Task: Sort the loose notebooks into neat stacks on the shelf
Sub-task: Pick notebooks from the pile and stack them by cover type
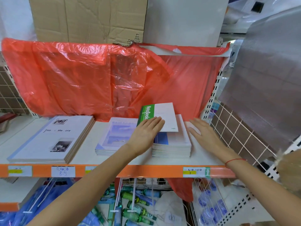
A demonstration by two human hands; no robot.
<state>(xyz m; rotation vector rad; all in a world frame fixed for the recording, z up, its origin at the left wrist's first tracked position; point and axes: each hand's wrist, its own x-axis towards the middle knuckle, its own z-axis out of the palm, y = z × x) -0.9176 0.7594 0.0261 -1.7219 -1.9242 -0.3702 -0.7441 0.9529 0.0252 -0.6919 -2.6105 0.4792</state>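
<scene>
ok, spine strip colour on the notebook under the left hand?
Green with white lettering, on the notebook; head view.

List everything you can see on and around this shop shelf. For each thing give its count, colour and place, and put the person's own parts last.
green notebook: one, green and white, askew on top of the right stack
right stack: one, white and blue notebooks, right part of the shelf
middle stack: one, pale blue notebooks, centre of the shelf
left stack: one, large white notebooks with black print, left part of the shelf
shelf: one, white with an orange front edge, across the middle
price labels: several, white and yellow, on the orange edge
plastic sheet: one, red, hanging behind the stacks
cardboard box: one, brown, above the sheet
bottles: many, green and blue, below the shelf
left hand: flat on the green notebook
right hand: open, beside the right stack
</scene>
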